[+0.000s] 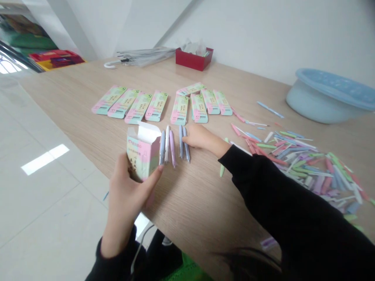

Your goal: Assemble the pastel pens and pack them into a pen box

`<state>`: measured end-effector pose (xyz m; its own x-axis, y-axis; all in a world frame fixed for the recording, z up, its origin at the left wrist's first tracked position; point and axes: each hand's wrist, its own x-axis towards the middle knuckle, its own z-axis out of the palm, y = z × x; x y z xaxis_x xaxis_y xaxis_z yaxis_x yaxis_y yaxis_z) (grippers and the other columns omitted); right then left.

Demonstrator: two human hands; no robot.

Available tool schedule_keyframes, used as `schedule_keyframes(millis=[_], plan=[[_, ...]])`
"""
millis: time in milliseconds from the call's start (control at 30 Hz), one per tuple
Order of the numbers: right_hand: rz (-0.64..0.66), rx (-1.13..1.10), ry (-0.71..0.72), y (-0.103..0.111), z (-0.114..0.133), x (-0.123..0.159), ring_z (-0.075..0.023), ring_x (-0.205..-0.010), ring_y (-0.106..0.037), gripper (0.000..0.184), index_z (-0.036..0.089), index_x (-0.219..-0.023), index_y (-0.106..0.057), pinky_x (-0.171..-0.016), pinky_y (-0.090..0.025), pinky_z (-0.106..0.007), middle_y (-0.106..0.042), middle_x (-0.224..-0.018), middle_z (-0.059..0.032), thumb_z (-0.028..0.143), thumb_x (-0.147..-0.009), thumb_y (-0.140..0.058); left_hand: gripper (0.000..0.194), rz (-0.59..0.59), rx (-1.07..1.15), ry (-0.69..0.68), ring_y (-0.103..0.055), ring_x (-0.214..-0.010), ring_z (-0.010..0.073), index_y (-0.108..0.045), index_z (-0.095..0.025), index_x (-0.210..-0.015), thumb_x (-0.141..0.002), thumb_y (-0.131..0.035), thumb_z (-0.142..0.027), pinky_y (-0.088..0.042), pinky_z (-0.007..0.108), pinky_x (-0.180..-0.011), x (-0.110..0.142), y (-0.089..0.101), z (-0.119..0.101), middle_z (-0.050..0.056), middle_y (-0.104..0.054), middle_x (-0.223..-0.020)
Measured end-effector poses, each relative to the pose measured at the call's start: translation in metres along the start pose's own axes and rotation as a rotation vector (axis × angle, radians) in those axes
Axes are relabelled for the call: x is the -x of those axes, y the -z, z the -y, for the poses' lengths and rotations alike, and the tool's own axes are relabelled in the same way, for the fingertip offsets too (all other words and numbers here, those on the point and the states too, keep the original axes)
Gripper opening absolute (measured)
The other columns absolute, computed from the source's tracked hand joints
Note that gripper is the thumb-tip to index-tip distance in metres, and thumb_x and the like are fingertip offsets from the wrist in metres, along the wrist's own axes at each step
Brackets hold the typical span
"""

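Observation:
My left hand (pixel 129 191) grips an open pastel pen box (pixel 139 154), its white flaps raised at the top. The thumb reaches past the box towards a row of pens, with a blue pen (pixel 162 148), a white pen (pixel 167 144) and a purple pen (pixel 172 150) side by side. To their right lie two more blue pens (pixel 181 142). My right hand (pixel 199 136) is closed at the rightmost blue pen (pixel 186 147), thumb against its upper part; its other fingers are partly hidden.
Several closed pen boxes (pixel 158 105) lie behind my hands. A heap of loose pens and pen parts (pixel 310 168) spreads under and beyond my right sleeve. Further back are a blue basin (pixel 316 101), a red box (pixel 191 60) and a clear umbrella (pixel 146 56). The table edge (pixel 88 158) runs along the left.

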<state>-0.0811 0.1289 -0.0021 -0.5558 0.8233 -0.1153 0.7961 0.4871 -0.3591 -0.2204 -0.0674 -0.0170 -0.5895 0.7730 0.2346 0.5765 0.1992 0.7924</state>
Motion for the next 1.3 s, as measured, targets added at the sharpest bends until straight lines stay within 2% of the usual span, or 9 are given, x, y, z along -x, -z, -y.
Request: schedule_keyframes(millis=[167, 333, 433, 533, 667, 833, 1067, 1200, 1300], plan=[[-0.026, -0.013, -0.067, 0.005, -0.012, 0.005, -0.0165, -0.057, -0.058, 0.014, 0.016, -0.065, -0.061, -0.052, -0.036, -0.028, -0.063, -0.060, -0.0066, 0.019, -0.076, -0.070, 0.057, 0.077, 0.000, -0.134, -0.057, -0.071, 0.0202, -0.055, -0.020, -0.112, -0.073, -0.079, -0.054, -0.044, 0.031, -0.059, -0.004, -0.006, 0.001, 0.002, -0.061, -0.085], [-0.187, -0.116, -0.103, 0.058, -0.017, 0.044, -0.0139, -0.052, -0.057, 0.023, 0.018, -0.066, -0.059, -0.048, -0.039, -0.026, -0.060, -0.056, -0.0030, 0.026, -0.088, -0.058, 0.055, 0.140, -0.021, -0.304, -0.055, -0.066, 0.0161, -0.054, -0.020, -0.119, -0.077, -0.079, -0.045, -0.045, 0.027, -0.056, 0.005, -0.012, -0.006, -0.001, -0.059, -0.082], [-0.440, -0.597, 0.068, 0.099, -0.007, 0.087, -0.0125, -0.044, -0.055, 0.020, 0.019, -0.066, -0.059, -0.043, -0.041, -0.027, -0.060, -0.055, -0.0001, 0.015, -0.085, -0.057, 0.055, 0.147, -0.018, -0.364, -0.058, -0.068, 0.0169, -0.054, -0.021, -0.123, -0.078, -0.079, -0.042, -0.047, 0.028, -0.058, 0.011, -0.016, -0.011, 0.001, -0.062, -0.086], [-0.588, -0.761, 0.284, 0.121, 0.012, 0.128, -0.0134, -0.048, -0.057, 0.025, 0.022, -0.067, -0.061, -0.044, -0.043, -0.029, -0.062, -0.058, 0.0005, 0.010, -0.089, -0.055, 0.058, 0.161, -0.026, -0.380, -0.062, -0.071, 0.0192, -0.053, -0.020, -0.125, -0.078, -0.079, -0.043, -0.050, 0.031, -0.061, 0.016, -0.020, -0.017, 0.003, -0.064, -0.088], [-0.564, -0.633, 0.255, 0.114, 0.029, 0.156, -0.0120, -0.052, -0.059, 0.020, 0.023, -0.072, -0.063, -0.045, -0.044, -0.027, -0.063, -0.060, 0.0022, 0.008, -0.084, -0.060, 0.059, 0.185, -0.027, -0.395, -0.065, -0.075, 0.0213, -0.053, -0.020, -0.125, -0.077, -0.078, -0.043, -0.052, 0.033, -0.062, 0.024, -0.024, -0.026, 0.005, -0.067, -0.091], [-0.425, -0.420, 0.337, 0.102, 0.025, 0.163, -0.0127, -0.061, -0.057, 0.015, 0.020, -0.069, -0.063, -0.050, -0.041, -0.028, -0.065, -0.072, -0.0009, 0.021, -0.084, -0.064, 0.060, 0.189, -0.031, -0.412, -0.067, -0.079, 0.0231, -0.053, -0.018, -0.126, -0.077, -0.078, -0.042, -0.053, 0.035, -0.066, 0.035, -0.023, -0.035, 0.007, -0.069, -0.096], [-0.594, -0.611, 0.272, 0.120, 0.021, 0.180, -0.0106, -0.059, -0.057, 0.015, 0.021, -0.075, -0.068, -0.050, -0.038, -0.025, -0.064, -0.067, 0.0022, 0.010, -0.082, -0.061, 0.064, 0.167, 0.013, -0.454, -0.069, -0.084, 0.0235, -0.053, -0.020, -0.129, -0.077, -0.081, -0.042, -0.056, 0.035, -0.070, 0.041, -0.025, -0.037, 0.007, -0.070, -0.101], [-0.429, -0.357, 0.309, 0.115, 0.020, 0.181, -0.0137, -0.061, -0.056, 0.015, 0.020, -0.067, -0.068, -0.053, -0.040, -0.028, -0.066, -0.069, -0.0008, 0.017, -0.081, -0.063, 0.065, 0.195, 0.048, -0.451, -0.070, -0.091, 0.0254, -0.053, -0.021, -0.130, -0.076, -0.082, -0.041, -0.057, 0.037, -0.076, 0.044, -0.025, -0.042, 0.008, -0.071, -0.108], [-0.349, -0.207, 0.357, 0.105, 0.024, 0.178, -0.0144, -0.066, -0.055, 0.009, 0.019, -0.083, -0.075, -0.060, -0.042, -0.030, -0.066, -0.074, -0.0013, 0.023, -0.083, -0.067, 0.061, 0.171, 0.090, -0.407, -0.067, -0.083, 0.0225, -0.052, -0.022, -0.128, -0.077, -0.082, -0.039, -0.056, 0.034, -0.070, 0.047, -0.026, -0.046, 0.005, -0.069, -0.100]])
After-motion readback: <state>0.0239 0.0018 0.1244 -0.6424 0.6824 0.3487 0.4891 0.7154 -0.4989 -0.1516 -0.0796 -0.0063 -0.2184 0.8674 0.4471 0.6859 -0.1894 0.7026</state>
